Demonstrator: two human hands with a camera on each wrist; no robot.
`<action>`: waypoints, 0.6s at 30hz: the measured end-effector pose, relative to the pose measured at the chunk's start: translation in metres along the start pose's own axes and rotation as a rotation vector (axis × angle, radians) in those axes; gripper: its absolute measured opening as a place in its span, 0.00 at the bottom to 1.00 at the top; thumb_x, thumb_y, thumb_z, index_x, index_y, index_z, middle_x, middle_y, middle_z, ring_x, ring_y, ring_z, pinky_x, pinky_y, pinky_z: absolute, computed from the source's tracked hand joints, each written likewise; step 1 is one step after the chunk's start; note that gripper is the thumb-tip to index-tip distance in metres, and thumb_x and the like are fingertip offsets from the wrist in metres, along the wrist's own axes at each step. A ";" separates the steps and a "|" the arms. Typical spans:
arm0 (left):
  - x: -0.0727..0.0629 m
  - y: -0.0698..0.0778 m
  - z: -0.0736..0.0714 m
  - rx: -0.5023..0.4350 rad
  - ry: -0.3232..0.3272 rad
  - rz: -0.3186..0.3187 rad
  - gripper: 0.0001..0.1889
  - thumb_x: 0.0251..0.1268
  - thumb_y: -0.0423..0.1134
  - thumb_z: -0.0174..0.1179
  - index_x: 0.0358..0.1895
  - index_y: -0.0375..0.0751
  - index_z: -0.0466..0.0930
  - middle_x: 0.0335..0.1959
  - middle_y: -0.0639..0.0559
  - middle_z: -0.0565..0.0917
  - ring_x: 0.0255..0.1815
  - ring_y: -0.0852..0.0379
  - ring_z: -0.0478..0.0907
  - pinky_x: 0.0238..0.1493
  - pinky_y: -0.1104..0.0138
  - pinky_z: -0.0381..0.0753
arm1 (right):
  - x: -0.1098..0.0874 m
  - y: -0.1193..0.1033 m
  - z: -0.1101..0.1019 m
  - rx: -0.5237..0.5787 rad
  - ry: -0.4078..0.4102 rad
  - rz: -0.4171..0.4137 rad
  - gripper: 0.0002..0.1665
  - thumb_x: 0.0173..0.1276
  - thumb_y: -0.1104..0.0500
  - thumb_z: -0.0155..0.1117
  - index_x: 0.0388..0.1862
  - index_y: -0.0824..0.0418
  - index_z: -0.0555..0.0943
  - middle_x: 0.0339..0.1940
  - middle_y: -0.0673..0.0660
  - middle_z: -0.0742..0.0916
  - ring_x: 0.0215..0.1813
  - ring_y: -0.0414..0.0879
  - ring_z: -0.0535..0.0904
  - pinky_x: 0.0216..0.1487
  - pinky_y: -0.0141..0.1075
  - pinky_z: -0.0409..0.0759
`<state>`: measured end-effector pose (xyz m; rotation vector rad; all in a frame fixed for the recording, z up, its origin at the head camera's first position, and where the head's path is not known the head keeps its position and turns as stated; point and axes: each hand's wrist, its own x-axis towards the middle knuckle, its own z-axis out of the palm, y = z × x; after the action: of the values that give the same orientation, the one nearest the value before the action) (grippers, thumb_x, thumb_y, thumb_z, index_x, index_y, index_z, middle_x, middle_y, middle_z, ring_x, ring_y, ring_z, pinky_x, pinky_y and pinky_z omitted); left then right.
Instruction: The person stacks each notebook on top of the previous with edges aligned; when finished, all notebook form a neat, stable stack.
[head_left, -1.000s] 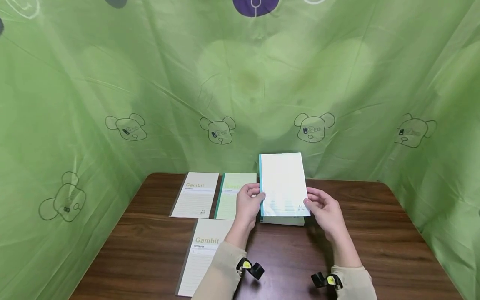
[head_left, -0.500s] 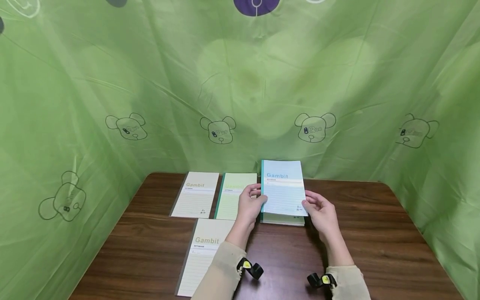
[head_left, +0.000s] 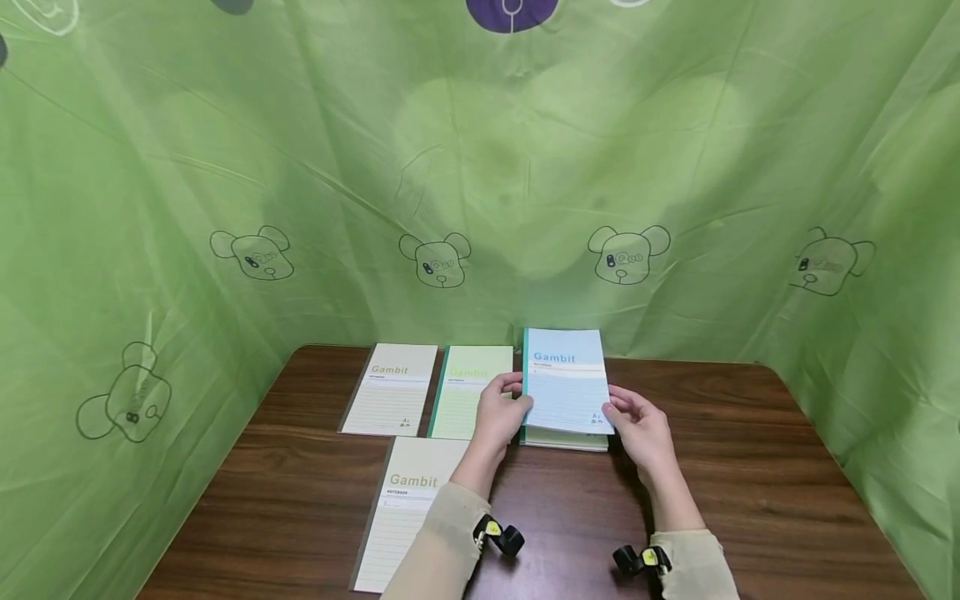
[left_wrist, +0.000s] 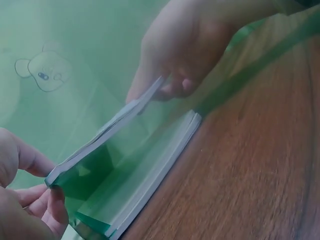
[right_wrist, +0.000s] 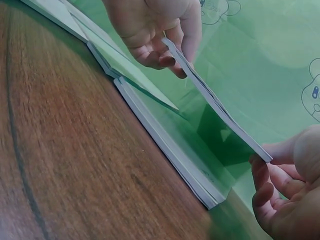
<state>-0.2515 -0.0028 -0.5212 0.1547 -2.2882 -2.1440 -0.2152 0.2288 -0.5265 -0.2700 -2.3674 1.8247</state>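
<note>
A blue notebook [head_left: 566,379] marked "Gambit", with a teal spine strip, is held by its two long sides between both hands. My left hand [head_left: 501,415] pinches the spine side, thumb on the cover and fingers beneath. On the opposite side my right hand [head_left: 639,432] pinches the edge near the lower corner. Below lies a short stack of notebooks [head_left: 566,439], green on top, mostly covered by the blue one in the head view. Both wrist views show a gap between the tilted blue notebook [left_wrist: 102,132] and the stack [right_wrist: 167,145].
To the left lie a pale notebook [head_left: 390,392] with a grey spine and a light green notebook [head_left: 461,417]. Another grey-spined notebook [head_left: 405,525] lies nearer, partly behind the left sleeve. A green curtain [head_left: 525,167] rises behind the brown wooden table [head_left: 750,467].
Both hands have brought the blue notebook lower and slightly nearer over the stack. Its tilt has changed, so the glare is gone and the printed cover shows. The other notebooks stay put.
</note>
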 end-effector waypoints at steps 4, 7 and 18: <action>0.000 -0.002 -0.002 0.069 -0.006 0.001 0.27 0.63 0.26 0.64 0.68 0.37 0.83 0.55 0.45 0.84 0.37 0.55 0.80 0.38 0.65 0.80 | 0.001 0.004 0.000 -0.032 -0.016 0.016 0.25 0.83 0.61 0.66 0.74 0.67 0.80 0.65 0.68 0.87 0.53 0.41 0.82 0.49 0.23 0.78; 0.001 -0.005 -0.003 0.115 -0.012 0.004 0.26 0.64 0.26 0.65 0.68 0.38 0.83 0.55 0.46 0.85 0.37 0.56 0.81 0.37 0.65 0.81 | 0.000 0.005 0.000 -0.030 -0.027 0.029 0.26 0.83 0.61 0.66 0.75 0.68 0.80 0.66 0.69 0.87 0.54 0.43 0.82 0.48 0.23 0.78; 0.001 -0.007 -0.003 0.153 -0.024 0.008 0.24 0.66 0.27 0.67 0.66 0.35 0.84 0.53 0.46 0.86 0.34 0.56 0.80 0.35 0.65 0.81 | -0.001 0.007 0.000 -0.034 -0.042 0.046 0.26 0.84 0.61 0.65 0.75 0.69 0.78 0.67 0.70 0.86 0.53 0.38 0.81 0.49 0.22 0.77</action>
<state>-0.2517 -0.0063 -0.5280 0.1206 -2.4608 -1.9767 -0.2142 0.2305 -0.5337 -0.2951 -2.4422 1.8293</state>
